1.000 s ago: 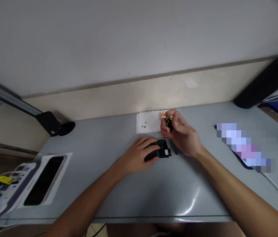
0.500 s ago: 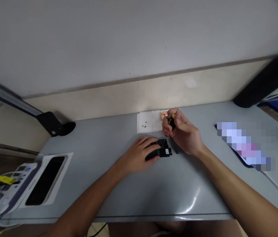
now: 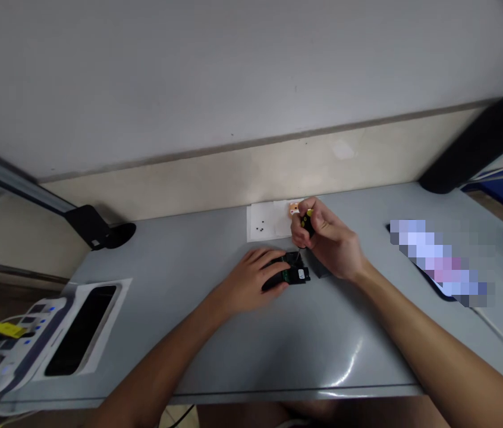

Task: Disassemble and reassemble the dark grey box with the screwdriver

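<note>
My left hand (image 3: 255, 278) curls over an opened black electronic device (image 3: 299, 275) and holds it against the desk. Parts of a green circuit board and a small white label show on it; my fingers cover its left side, and its exact kind is not clear. My right hand (image 3: 329, 238) is closed round the black and yellow handle of a screwdriver (image 3: 307, 223). The thin shaft points down, and its tip meets the upper right part of the device. A flat dark piece (image 3: 318, 267) lies under my right hand, partly hidden.
Several tiny dark screws (image 3: 260, 227) lie on white paper (image 3: 269, 217) behind the device, with an orange-and-white item (image 3: 295, 208) beside them. At left are a phone (image 3: 82, 330) and a power strip (image 3: 40, 339). A blurred-out phone (image 3: 439, 261) with a cable lies right.
The view has shifted very slightly. My right hand and the screwdriver have dipped a little, with the tip still on the device. The left hand keeps its hold.
</note>
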